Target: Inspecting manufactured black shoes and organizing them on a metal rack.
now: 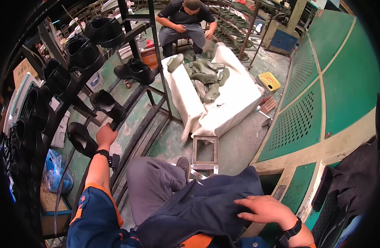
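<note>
My left hand (pixel 106 136) reaches forward to the dark metal rack (pixel 136 108). Its fingers are closed at the lower end of a black shoe (pixel 108 103) and appear to grip it; part of the grasp is hidden. Just left of the wrist, another black shoe (pixel 82 139) shows its opening. Over my lap lies a dark blue apron (pixel 206 202). Resting at its right side, my right hand (pixel 266 209) is open, fingers stretched out and nothing held.
More black shoes (pixel 83 53) fill the rack's left side. Ahead, grey-green shoe lasts (pixel 204 76) lie piled on a cloth-covered table (pixel 235 105), with a seated co-worker (pixel 185 25) behind it. A metal frame (pixel 205 151) stands before it. Green machine panels (pixel 299 120) line the right.
</note>
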{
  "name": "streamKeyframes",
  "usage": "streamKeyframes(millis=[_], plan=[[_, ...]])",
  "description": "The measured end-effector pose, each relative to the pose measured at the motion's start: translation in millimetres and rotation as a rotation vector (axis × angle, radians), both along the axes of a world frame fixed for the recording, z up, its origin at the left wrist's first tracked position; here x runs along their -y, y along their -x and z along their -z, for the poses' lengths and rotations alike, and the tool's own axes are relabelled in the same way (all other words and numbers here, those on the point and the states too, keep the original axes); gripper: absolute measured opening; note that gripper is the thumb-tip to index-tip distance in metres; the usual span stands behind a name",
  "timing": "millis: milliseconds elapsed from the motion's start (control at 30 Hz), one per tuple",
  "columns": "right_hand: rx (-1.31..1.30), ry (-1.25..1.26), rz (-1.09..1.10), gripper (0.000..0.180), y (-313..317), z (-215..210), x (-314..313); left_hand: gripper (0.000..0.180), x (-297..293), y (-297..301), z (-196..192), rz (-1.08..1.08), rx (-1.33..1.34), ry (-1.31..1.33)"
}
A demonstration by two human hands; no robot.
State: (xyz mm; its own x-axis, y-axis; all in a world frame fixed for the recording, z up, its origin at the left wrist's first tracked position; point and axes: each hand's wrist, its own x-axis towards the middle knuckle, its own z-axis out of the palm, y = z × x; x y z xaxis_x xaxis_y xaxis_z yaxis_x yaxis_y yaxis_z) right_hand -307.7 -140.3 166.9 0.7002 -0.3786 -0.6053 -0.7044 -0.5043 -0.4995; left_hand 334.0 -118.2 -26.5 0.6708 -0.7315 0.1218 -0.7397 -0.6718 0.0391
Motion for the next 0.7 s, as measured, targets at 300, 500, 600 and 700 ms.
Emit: streamKeyframes(millis=[300,500,600,700], plan=[[-0.004,0.002,-0.002,0.056,-0.9,-1.1,1.0,0.037,0.0,-0.4,0.2,0.005,0.001,-0.019],[0.001,0.021,0.001,0.056,1.1,0.2,1.0,0.038,0.5,3.4,-3.8,0.005,0.006,-0.040],[-0.016,-0.005,0.024,0.056,3.1,1.2,2.1,0.040,2.7,6.2,-5.8,0.027,0.014,-0.032],[-0.031,0.003,-0.002,0.056,4.3,2.2,1.7,0.041,3.2,7.6,-5.8,-0.011,0.002,-0.036]])
